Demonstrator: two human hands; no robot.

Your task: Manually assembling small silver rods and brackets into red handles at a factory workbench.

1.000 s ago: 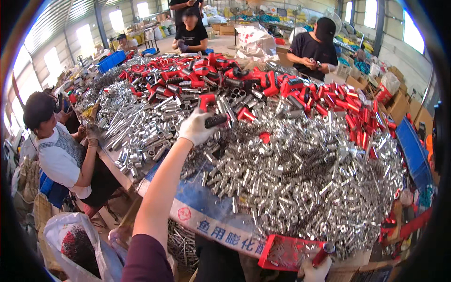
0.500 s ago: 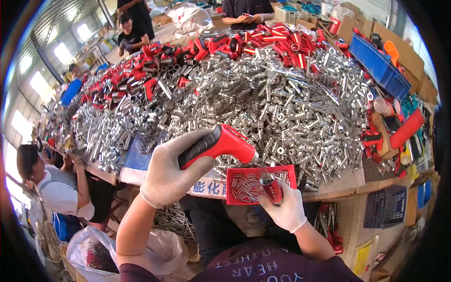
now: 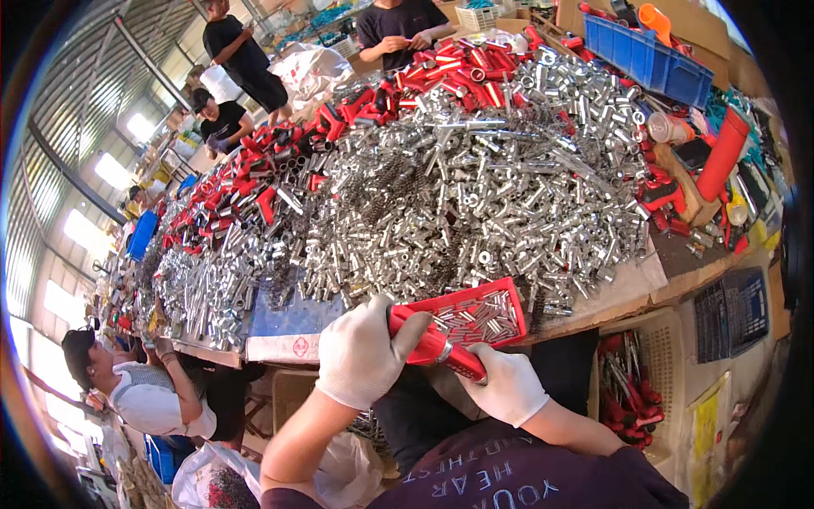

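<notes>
A long table [image 3: 632,284] heaped with shiny metal tubes [image 3: 475,187] fills the frame's middle; a red tray [image 3: 475,316] sits at its near edge, lower centre; below it the gloved left hand [image 3: 363,352] and right hand [image 3: 507,386] both clench one red handle [image 3: 441,348].

We hold a red handle [image 3: 437,346] in both gloved hands, left hand [image 3: 363,352] and right hand [image 3: 506,386], beside a red tray [image 3: 475,314] of metal pieces.
</notes>
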